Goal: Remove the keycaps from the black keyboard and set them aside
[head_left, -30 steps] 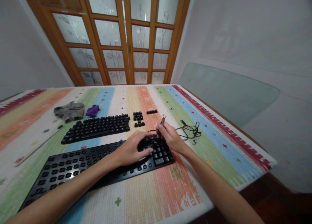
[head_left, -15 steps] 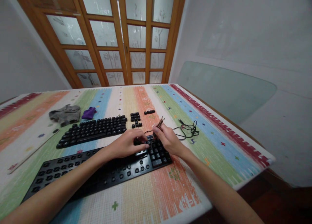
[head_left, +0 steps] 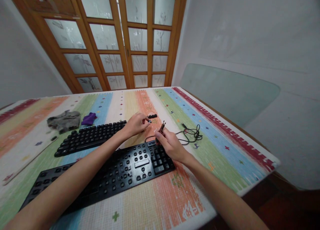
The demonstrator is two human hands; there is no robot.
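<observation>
My left hand is above the cloth beyond the keyboard, its thumb and fingers pinched around a small dark keycap. Upright in my right hand is a small brown two-pronged keycap puller, its prongs pointing up and slightly apart. Below both hands lies a black keyboard base, with most keycaps off and its number-pad keys still fitted at the right end. Part of the base is hidden under my left forearm.
Removed black keycaps lie in rows behind the base, with a short row farther right. A grey cloth, a purple cloth and a long pale strip lie left. A coiled black cable rests right.
My left hand has moved from over the keyboard base to the loose keycaps behind it, carrying a keycap. My right hand stays beside the number pad with the puller.
</observation>
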